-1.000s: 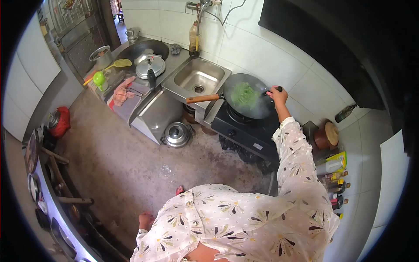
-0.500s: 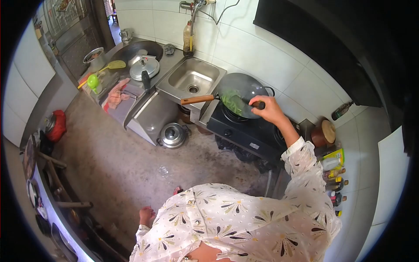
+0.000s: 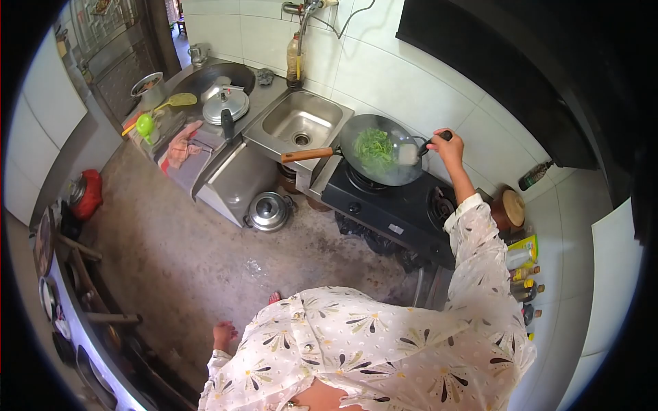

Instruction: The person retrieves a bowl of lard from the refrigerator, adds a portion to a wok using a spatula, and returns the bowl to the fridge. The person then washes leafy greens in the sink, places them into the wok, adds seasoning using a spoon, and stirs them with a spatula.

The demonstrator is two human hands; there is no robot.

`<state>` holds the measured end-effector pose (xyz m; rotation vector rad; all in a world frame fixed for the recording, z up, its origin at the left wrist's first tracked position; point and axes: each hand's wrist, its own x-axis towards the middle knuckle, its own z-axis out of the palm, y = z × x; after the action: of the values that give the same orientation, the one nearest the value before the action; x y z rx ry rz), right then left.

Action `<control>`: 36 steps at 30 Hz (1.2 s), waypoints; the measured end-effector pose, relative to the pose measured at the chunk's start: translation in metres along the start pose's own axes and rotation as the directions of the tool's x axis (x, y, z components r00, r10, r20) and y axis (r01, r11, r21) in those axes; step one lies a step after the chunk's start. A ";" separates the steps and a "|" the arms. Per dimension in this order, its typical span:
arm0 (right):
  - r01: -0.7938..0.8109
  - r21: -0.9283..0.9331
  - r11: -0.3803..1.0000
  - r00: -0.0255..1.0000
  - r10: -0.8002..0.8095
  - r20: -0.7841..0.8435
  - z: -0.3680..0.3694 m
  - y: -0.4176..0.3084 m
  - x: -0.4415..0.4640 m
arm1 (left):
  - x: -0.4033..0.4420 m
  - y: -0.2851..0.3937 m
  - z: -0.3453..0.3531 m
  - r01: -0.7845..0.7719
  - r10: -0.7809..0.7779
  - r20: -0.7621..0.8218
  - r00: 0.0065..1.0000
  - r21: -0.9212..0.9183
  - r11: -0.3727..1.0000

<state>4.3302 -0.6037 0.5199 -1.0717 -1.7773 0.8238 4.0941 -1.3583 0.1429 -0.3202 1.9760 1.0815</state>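
Observation:
My right hand (image 3: 448, 146) is closed around the dark handle of a spatula (image 3: 408, 155). Its pale metal blade rests inside the wok (image 3: 406, 179), at the right side of the greens. Chopped green leafy vegetables (image 3: 373, 146) lie heaped in the wok's middle, with a little steam over them. The wok sits on the black gas stove (image 3: 384, 218), its wooden handle (image 3: 307, 155) pointing left toward the sink. Down by my side hangs my left hand (image 3: 225, 334), empty, its fingers loosely bent and a little apart.
A steel sink (image 3: 336, 123) adjoins the stove on the left. Beyond it, a pressure cooker (image 3: 226, 109) and a large dark pan (image 3: 199, 81) stand on the counter. A lidded pot (image 3: 268, 211) is on the floor. Several bottles (image 3: 528, 291) line the right wall.
My right hand has moved right and up with the spatula, from over the wok to its right rim. The greens now show as a heap, and the blade is at their right.

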 end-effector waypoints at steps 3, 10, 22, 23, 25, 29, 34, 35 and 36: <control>-0.128 0.006 0.992 0.991 0.128 -0.048 -0.017 0.020 0.022 | -0.006 0.006 0.002 0.014 -0.014 0.000 1.000 0.005 1.000; -0.274 0.468 0.841 0.940 0.337 -0.056 0.010 0.093 -0.005 | -0.018 0.007 -0.015 -0.007 0.006 0.015 1.000 0.075 0.997; -0.009 0.183 0.983 0.860 -0.086 0.503 -0.030 -0.027 -0.044 | 0.022 -0.024 -0.009 0.032 -0.029 0.022 0.999 -0.101 0.994; 0.024 0.133 0.991 0.822 -0.095 0.561 -0.031 -0.048 -0.052 | 0.036 -0.038 -0.011 0.053 -0.046 0.048 0.998 -0.169 0.984; 0.152 0.033 0.988 0.739 -0.136 0.660 -0.029 -0.068 -0.064 | 0.006 -0.007 -0.012 -0.010 0.011 0.045 0.999 -0.025 1.000; 0.461 -0.039 0.887 0.584 -0.270 0.766 -0.010 -0.071 -0.088 | -0.009 0.021 -0.008 -0.064 0.065 0.000 0.998 0.079 0.995; 0.656 -0.089 0.750 0.559 -0.403 0.725 0.045 -0.003 -0.100 | 0.007 0.026 -0.006 -0.060 0.056 0.037 0.998 0.087 0.994; 0.666 -0.119 0.737 0.580 -0.411 0.703 0.053 0.010 -0.101 | 0.010 0.026 -0.006 -0.060 0.057 0.048 0.997 0.077 0.995; 0.656 -0.123 0.745 0.599 -0.415 0.685 0.057 0.016 -0.108 | 0.016 0.023 -0.006 -0.036 0.034 0.047 0.998 0.031 0.999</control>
<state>4.3094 -0.7007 0.4473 -0.3718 -2.7307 0.4674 4.0680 -1.3468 0.1459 -0.2422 1.9613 1.0696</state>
